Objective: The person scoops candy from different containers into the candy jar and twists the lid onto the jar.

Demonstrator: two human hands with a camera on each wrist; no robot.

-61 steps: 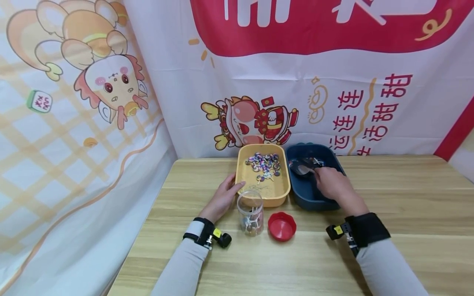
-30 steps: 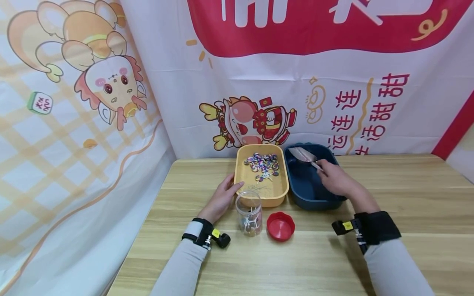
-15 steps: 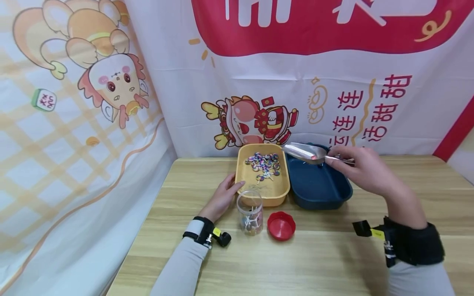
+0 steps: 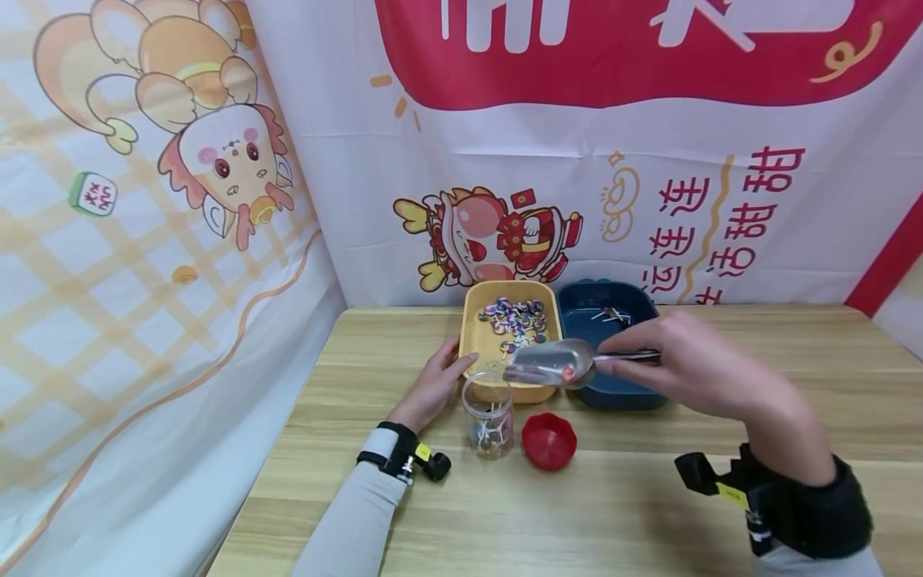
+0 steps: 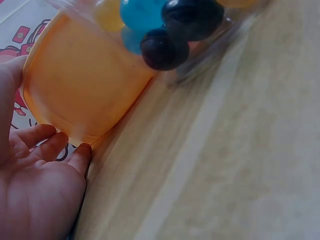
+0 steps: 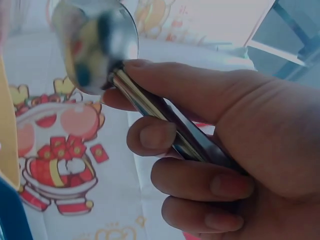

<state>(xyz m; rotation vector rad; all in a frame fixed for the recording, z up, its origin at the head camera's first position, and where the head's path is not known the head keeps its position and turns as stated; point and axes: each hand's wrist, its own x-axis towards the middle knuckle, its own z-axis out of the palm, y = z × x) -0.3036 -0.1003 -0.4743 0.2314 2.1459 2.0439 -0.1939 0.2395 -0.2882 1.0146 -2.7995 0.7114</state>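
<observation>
1. Presently, the right hand (image 4: pixel 703 369) grips the handle of a metal scoop (image 4: pixel 551 365); the right wrist view shows the thumb on top of the handle and the fingers (image 6: pixel 200 185) curled beneath it.
2. The scoop bowl points away from those fingers toward the person's left, held above the tabletop (image 4: pixel 613 513) over the near edge of the yellow tray (image 4: pixel 476 344). Something reddish shows at the bowl's inner end; what it is cannot be told.
3. A clear jar (image 4: pixel 489 417) stands open just below and to the left of the scoop's mouth, holding a few lollipops with white sticks.
4. A red lid (image 4: pixel 550 441) lies on the tabletop just right of the jar, below the scoop.
5. The left hand (image 4: pixel 433 389) rests on the tabletop, fingers (image 5: pixel 50 145) relaxed and grasping nothing; the fingertips touch the near left corner of the yellow tray, with the jar just beside them.
6. A heap of colourful lollipops (image 4: pixel 513 316) lies in the far part of the yellow tray, beyond the left fingers.
7. The dark blue tray (image 4: pixel 577 304) sits touching the yellow tray's right side, beyond the right fingers; a few sticks show in its far end.
</observation>
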